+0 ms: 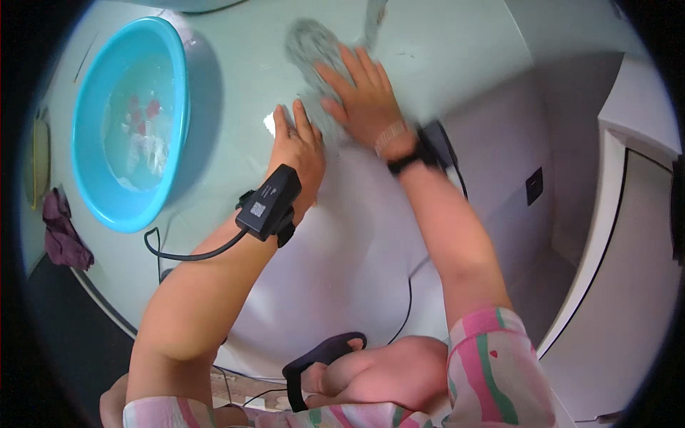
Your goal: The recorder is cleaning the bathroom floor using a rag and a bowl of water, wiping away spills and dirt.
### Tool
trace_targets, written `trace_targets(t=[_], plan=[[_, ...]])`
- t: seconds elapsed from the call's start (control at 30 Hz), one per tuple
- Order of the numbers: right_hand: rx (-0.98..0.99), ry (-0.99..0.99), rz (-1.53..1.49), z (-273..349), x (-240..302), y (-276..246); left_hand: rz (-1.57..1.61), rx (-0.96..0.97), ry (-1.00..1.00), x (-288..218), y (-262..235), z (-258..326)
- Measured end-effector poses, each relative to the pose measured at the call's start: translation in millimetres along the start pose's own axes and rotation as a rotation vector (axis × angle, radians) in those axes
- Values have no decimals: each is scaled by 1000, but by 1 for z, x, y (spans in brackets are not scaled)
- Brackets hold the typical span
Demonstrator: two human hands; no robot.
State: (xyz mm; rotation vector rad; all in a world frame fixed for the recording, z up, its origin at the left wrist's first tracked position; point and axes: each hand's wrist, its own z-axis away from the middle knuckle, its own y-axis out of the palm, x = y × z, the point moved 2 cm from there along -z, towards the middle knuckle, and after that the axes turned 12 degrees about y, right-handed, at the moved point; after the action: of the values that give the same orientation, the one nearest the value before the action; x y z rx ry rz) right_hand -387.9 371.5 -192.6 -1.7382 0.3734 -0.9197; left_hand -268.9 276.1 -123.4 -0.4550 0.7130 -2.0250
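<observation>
A thin, crumpled grey cloth (pixel 308 39), looking wet, lies on the pale green surface (pixel 235 43). My right hand (pixel 367 100) presses on its lower part, with the fingers stretched and spread; motion slightly blurs it. Just left of it rests my left hand (pixel 298 146), fingers extended toward the cloth's near end. A small white piece (pixel 270 123) with a jagged edge shows beside the left fingers; its kind cannot be made out. Each wrist wears a black strap, and the left one carries a black box-shaped device (pixel 270 202) with a cable.
At the left stands a light blue basin (pixel 182 118) holding cloudy water with white and pinkish-red things in it. A purple cloth (pixel 64 232) hangs over the left edge. A black cable (pixel 409 299) runs down by my right arm. White cabinetry (pixel 606 285) is at the right.
</observation>
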Motion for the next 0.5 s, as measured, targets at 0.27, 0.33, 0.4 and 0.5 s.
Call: trace_targets(t=[0.27,0.33,0.4,0.5], plan=[[441,378,164,331,-7,-83,-48,-78,-69,-2,12,-3],[373,501,271,355,-36,-100,-44,-46,-70,0,13,0],[295,659,433,343,-67,-104,-35,-15,-70,0,15,-2],[122,970,545,262,-146,-84,-28,-11,-97,1,22,-6]])
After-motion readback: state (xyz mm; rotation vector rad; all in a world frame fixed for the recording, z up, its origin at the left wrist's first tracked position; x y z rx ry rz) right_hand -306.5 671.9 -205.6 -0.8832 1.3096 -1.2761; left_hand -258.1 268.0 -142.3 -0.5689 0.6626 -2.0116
